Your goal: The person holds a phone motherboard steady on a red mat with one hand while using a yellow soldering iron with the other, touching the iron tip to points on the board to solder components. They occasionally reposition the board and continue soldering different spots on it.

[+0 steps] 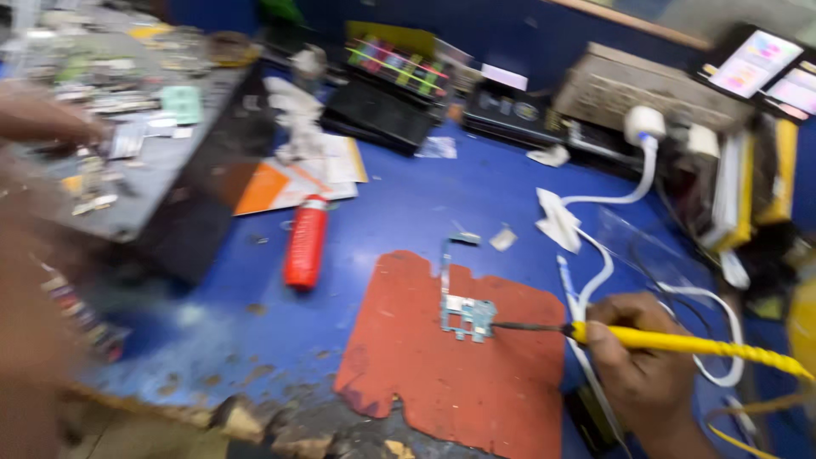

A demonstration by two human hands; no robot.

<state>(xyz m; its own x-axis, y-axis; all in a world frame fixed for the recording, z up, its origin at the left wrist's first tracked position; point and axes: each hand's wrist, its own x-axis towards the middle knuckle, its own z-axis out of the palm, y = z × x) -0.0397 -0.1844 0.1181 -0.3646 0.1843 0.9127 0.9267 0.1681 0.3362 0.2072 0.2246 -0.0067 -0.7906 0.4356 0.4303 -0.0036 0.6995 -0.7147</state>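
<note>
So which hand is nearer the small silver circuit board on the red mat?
Right. The right hand holds a yellow soldering iron whose tip touches the circuit board; the left hand is far off, over the cluttered grey tray.

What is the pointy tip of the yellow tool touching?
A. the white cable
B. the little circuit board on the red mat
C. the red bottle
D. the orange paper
B: the right hand holds the yellow tool, and its dark tip meets the edge of the little circuit board lying on the red mat; the red bottle lies apart on the blue table.
</note>
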